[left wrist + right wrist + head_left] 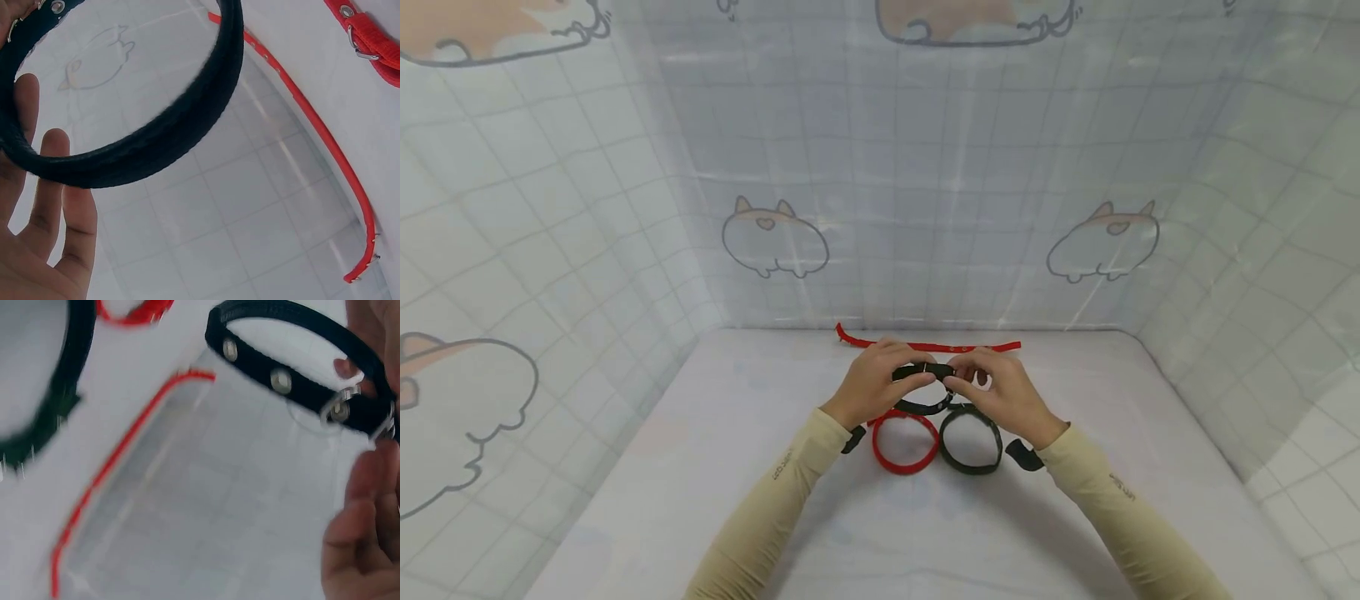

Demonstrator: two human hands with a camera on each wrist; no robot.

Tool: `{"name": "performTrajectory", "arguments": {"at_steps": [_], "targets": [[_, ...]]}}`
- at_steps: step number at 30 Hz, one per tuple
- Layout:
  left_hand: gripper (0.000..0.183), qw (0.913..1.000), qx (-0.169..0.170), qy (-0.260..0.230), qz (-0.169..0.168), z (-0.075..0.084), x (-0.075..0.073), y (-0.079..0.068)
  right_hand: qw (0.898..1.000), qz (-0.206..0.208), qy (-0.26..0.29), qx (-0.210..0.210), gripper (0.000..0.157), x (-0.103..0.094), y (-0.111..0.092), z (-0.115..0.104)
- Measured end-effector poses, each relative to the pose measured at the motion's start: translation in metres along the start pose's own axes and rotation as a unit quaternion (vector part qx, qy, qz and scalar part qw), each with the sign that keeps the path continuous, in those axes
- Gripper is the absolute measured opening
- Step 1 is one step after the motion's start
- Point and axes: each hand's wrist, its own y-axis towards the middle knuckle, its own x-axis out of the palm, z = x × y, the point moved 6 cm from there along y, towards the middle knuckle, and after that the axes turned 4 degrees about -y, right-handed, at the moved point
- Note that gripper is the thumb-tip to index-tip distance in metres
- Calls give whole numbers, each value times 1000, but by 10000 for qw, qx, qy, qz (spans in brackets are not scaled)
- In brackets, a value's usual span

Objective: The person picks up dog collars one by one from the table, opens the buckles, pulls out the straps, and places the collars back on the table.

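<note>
Both hands hold a black collar (922, 408) bent into a loop, raised above the white table. My left hand (874, 379) grips its left side; in the left wrist view some fingers lie behind the black band (144, 156). Opposite, my right hand (1003, 387) pinches the collar near its silver buckle (342, 405). Metal eyelets line the band in the right wrist view, and its end is threaded at the buckle. Below the hands, a red collar (906, 469) and a dark green collar (973, 469) lie as closed loops side by side.
A red strap (940, 347) lies stretched out along the table's back edge, its left end curled up. White sheeting with a grid and animal drawings forms the back wall (925, 192) and both sides around the table (700, 500).
</note>
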Motion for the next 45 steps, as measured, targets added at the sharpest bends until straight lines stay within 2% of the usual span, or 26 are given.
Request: {"name": "performTrajectory", "arguments": {"at_steps": [5,8,11,18,26,31,34,40,45], "targets": [[28,9991,215,216,-284,6,7,0,9959,-741,-512,-96,18,2,2,-4],[29,9984,200,337,-403,7,10,-1,9935,-941,-613,-207,17,2,2,-6],[30,9988,140,307,-357,7,9,0,9954,-785,-492,-226,14,1,1,-4],[31,9999,62,-99,-16,4,2,2,9993,19,-142,-336,12,-5,-2,-1],[33,9973,-339,-631,183,-2,-2,1,9970,414,164,-633,12,-8,-2,0],[32,9943,-600,-860,180,-6,0,-2,9976,443,305,-440,17,-10,-2,4],[30,9949,-641,-776,107,-6,3,-2,9989,361,227,-204,21,-10,-1,4],[29,9995,-280,-86,77,1,9,1,9989,-33,-239,412,23,-9,1,2],[21,9991,38,385,173,8,12,2,9959,-281,-445,736,24,-8,2,3]]}}
